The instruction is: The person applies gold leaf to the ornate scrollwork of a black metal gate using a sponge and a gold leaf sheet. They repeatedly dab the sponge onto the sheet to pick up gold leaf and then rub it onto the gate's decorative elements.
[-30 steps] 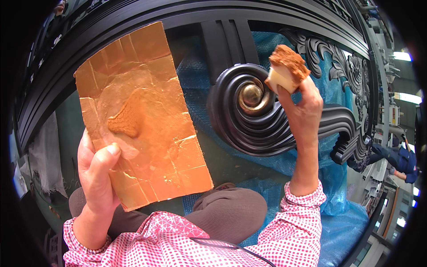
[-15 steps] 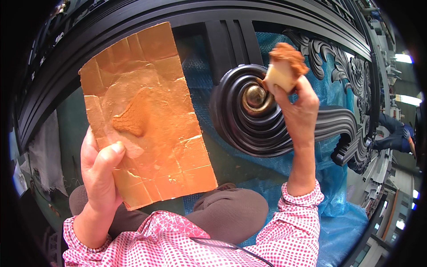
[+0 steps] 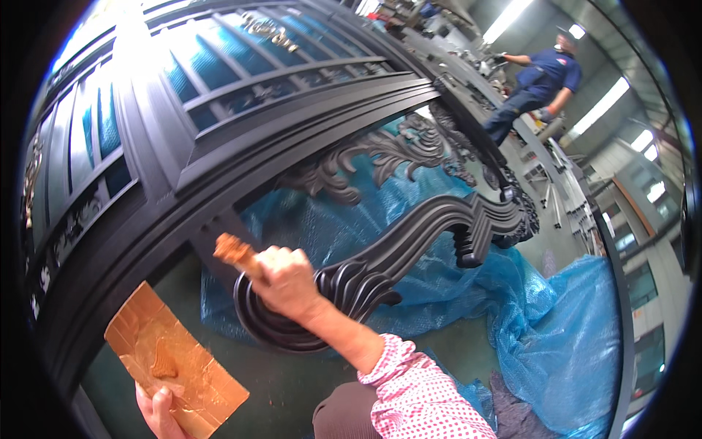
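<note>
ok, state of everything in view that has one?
Left hand: closed on card's edge
Card: gold-faced, creased, orange-brown patch on it
Right hand: closed around sponge
Sponge: end coated orange-brown
Scroll: black, partly hidden behind right hand
Blue wrap: crumpled
Ceiling light: lit
Co-worker: standing

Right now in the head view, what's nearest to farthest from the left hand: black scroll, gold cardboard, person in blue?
1. Gold cardboard: held by the left hand.
2. Black scroll: ahead and right.
3. Person in blue: far, upper right.
</note>
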Tool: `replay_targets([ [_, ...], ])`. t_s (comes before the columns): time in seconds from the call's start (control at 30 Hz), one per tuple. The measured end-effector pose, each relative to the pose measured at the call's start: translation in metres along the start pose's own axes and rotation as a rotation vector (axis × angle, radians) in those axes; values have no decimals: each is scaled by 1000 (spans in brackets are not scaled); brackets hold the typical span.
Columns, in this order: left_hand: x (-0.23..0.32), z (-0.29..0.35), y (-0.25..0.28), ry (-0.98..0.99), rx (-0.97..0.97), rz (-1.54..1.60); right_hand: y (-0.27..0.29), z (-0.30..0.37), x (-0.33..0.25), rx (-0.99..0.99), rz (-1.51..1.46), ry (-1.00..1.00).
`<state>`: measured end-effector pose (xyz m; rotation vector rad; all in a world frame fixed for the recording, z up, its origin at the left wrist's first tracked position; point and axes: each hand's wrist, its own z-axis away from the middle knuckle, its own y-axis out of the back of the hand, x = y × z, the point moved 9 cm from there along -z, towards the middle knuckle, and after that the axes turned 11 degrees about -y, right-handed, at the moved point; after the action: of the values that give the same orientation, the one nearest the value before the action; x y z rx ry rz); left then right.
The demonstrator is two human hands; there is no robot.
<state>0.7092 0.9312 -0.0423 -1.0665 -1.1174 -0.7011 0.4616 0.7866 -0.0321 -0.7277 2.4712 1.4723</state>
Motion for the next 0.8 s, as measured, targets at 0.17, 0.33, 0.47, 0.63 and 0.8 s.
replay_targets([
  [0.17,-8,6,2,79,28,-82,7,22,-1,-125,-137,34],
  [0.33,-11,2,12,60,-37,32,28,15,1,71,2,24],
  [0.47,-13,-2,2,36,-84,124,13,17,12,13,9,-8],
  [0.63,-12,-2,6,36,-76,129,19,18,9,16,32,-28],
  [0.8,-7,3,5,48,-56,135,29,22,11,-9,-27,-123],
])
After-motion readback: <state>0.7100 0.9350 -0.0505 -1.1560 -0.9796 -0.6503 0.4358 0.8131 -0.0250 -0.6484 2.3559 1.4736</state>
